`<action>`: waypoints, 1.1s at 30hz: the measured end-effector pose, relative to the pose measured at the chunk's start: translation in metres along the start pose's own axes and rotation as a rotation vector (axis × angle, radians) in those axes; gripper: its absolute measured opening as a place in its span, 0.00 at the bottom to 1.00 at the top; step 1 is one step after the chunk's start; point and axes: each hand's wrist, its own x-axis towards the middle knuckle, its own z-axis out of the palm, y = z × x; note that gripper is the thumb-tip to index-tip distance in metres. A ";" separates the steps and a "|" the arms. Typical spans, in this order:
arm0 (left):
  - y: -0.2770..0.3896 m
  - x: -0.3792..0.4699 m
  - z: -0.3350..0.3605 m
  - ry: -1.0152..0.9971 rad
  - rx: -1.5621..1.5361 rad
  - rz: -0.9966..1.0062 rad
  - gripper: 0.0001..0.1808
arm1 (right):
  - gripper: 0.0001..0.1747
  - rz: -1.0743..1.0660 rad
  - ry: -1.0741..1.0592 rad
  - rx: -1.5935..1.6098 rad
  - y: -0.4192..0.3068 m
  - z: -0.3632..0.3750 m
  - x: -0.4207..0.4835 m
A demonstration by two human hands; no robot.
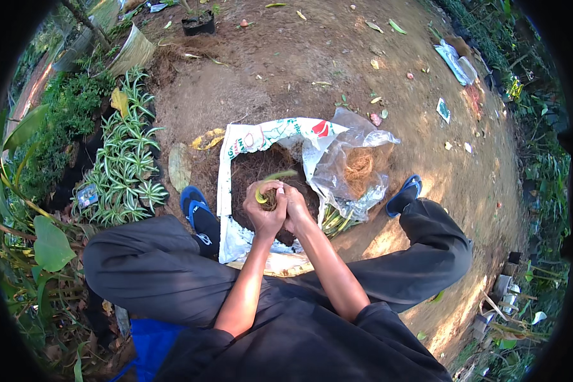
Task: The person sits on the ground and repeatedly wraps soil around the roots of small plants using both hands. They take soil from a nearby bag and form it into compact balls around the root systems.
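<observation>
My left hand (260,210) curls around a small clump of brown fibre (269,200). A curved yellow-green seedling or leaf (278,175) rises out of that clump. Pressed up beside it, my right hand (296,206) has its fingertips at the clump's edge, meeting my left thumb. Both hands are over an opened white printed sack (224,176), whose folded rim surrounds dark soil-like fibrous material (253,164). Against the sack's right side lies a clear plastic bag (334,164) with orange-brown coconut-like fibre (359,167) in it. Long green plant cuttings (336,222) stick out beneath the bag.
My sandalled feet flank the sack, at a left sandal (193,203) and a right sandal (405,193). Striped spider plants (124,162) grow on the left. A black potted plant (199,24) stands farther off. Blue cloth or plastic (153,341) lies beside my left thigh.
</observation>
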 end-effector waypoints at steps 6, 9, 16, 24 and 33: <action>0.006 -0.001 -0.001 -0.069 0.152 0.197 0.08 | 0.14 0.094 0.035 0.072 -0.003 -0.014 0.006; 0.008 -0.004 0.001 -0.017 0.175 0.209 0.08 | 0.13 0.076 -0.106 0.087 0.002 -0.016 0.006; 0.015 0.006 -0.006 -0.032 0.198 0.172 0.04 | 0.12 0.118 -0.082 0.029 -0.010 -0.007 0.020; -0.005 -0.003 -0.005 -0.031 0.216 0.212 0.04 | 0.11 0.142 -0.142 0.124 0.010 -0.023 0.018; -0.012 -0.009 -0.007 0.035 0.152 0.126 0.03 | 0.08 0.191 -0.118 0.121 0.009 -0.008 0.012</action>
